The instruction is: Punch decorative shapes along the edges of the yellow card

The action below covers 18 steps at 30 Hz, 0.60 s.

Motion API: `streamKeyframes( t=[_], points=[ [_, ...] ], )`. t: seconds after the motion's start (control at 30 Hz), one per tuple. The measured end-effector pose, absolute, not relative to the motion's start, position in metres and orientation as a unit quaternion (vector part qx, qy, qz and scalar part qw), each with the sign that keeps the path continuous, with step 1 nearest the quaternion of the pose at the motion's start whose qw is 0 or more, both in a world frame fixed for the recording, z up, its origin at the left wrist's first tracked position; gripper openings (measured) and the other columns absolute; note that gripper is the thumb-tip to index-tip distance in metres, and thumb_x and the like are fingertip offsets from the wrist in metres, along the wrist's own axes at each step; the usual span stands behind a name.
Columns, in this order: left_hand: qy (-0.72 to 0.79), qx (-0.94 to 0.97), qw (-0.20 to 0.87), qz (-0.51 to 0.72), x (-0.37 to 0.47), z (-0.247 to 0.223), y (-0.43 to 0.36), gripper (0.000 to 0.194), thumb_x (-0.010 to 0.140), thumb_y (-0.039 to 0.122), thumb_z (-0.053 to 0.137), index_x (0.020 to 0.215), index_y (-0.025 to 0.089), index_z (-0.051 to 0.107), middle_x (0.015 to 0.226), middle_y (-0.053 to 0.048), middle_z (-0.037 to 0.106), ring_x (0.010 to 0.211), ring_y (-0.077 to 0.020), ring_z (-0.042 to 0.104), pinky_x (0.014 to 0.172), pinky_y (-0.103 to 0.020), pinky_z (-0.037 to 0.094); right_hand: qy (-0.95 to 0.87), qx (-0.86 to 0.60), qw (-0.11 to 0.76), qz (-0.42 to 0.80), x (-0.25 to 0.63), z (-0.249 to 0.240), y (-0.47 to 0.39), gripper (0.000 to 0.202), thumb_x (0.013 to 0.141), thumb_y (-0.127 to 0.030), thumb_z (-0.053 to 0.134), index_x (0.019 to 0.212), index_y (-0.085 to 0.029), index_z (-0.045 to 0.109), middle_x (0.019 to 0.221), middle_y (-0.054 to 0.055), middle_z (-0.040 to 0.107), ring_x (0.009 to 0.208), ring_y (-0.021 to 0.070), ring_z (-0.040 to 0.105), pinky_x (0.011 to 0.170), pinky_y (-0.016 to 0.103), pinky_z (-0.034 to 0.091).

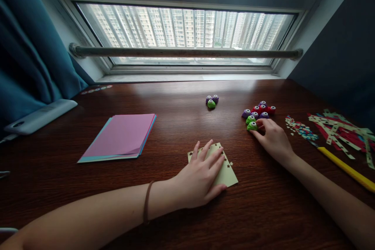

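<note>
My left hand [202, 175] lies flat with fingers spread on a sheet of pale yellow paper [230, 177]. Flower- or star-shaped holes run along the paper's far and right edges, and a tiny cut-out [231, 163] sits by the right edge. Over to the right, the thumb and fingers of my right hand [274, 138] close around a green paper punch [252, 126] at the near end of a cluster. Another green punch [250, 119] stands just behind it, along with several red punches [258, 109] and purple punches [246, 113].
Two purple punches and a green punch [211, 104] form a separate group at mid-table. Stacked coloured paper [120, 134] lies left, near a white device [41, 115]. Paper confetti [301, 128], punched strips [342, 129] and a yellow-handled tool [347, 168] lie right.
</note>
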<state>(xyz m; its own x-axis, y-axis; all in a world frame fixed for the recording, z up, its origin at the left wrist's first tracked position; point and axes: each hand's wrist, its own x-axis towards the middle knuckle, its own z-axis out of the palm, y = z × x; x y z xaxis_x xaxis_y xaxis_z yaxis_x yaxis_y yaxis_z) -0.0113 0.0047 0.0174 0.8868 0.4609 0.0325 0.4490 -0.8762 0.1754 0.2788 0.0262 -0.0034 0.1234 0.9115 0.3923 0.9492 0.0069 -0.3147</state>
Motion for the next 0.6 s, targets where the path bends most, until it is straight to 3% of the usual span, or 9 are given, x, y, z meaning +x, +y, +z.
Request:
streamKeyframes(
  t=[0.17, 0.23, 0.37, 0.6],
  points=[
    [0.236, 0.968, 0.080, 0.043, -0.011, 0.017, 0.004, 0.063, 0.088, 0.050, 0.040, 0.138, 0.013, 0.028, 0.144, -0.010, 0.018, 0.131, -0.0378, 0.002, 0.102, -0.061, 0.004, -0.680, -0.665, 0.299, -0.073, 0.270, 0.002, 0.023, 0.034, 0.074, -0.028, 0.065, 0.103, -0.014, 0.054, 0.099, 0.009, 0.052, 0.089, 0.0226, 0.052, 0.079, 0.035, 0.043],
    [0.236, 0.967, 0.080, 0.047, -0.011, 0.017, 0.004, 0.063, 0.088, 0.049, 0.041, 0.138, 0.013, 0.029, 0.144, -0.010, 0.019, 0.131, -0.0380, 0.003, 0.102, -0.062, 0.004, -0.734, -0.601, 0.315, 0.024, 0.258, 0.009, 0.015, 0.022, 0.076, -0.025, 0.062, 0.095, -0.014, 0.057, 0.095, 0.007, 0.053, 0.083, 0.0179, 0.052, 0.075, 0.030, 0.044],
    [0.238, 0.967, 0.081, 0.045, -0.010, 0.017, 0.004, 0.062, 0.089, 0.049, 0.040, 0.138, 0.013, 0.028, 0.144, -0.010, 0.019, 0.131, -0.0377, 0.003, 0.102, -0.062, 0.005, -0.807, -0.458, 0.250, 0.276, 0.233, 0.018, -0.003, 0.006, 0.081, -0.023, 0.059, 0.080, -0.017, 0.061, 0.082, 0.002, 0.055, 0.071, 0.0112, 0.051, 0.064, 0.022, 0.043],
    [0.239, 0.967, 0.085, 0.038, -0.010, 0.018, 0.004, 0.063, 0.088, 0.050, 0.040, 0.138, 0.014, 0.029, 0.144, -0.010, 0.017, 0.131, -0.0377, 0.002, 0.103, -0.061, 0.005, -0.818, -0.446, 0.241, 0.274, 0.220, 0.012, -0.011, 0.004, 0.080, -0.020, 0.060, 0.082, -0.018, 0.062, 0.084, 0.003, 0.057, 0.082, 0.0148, 0.050, 0.075, 0.027, 0.042]
  ],
)
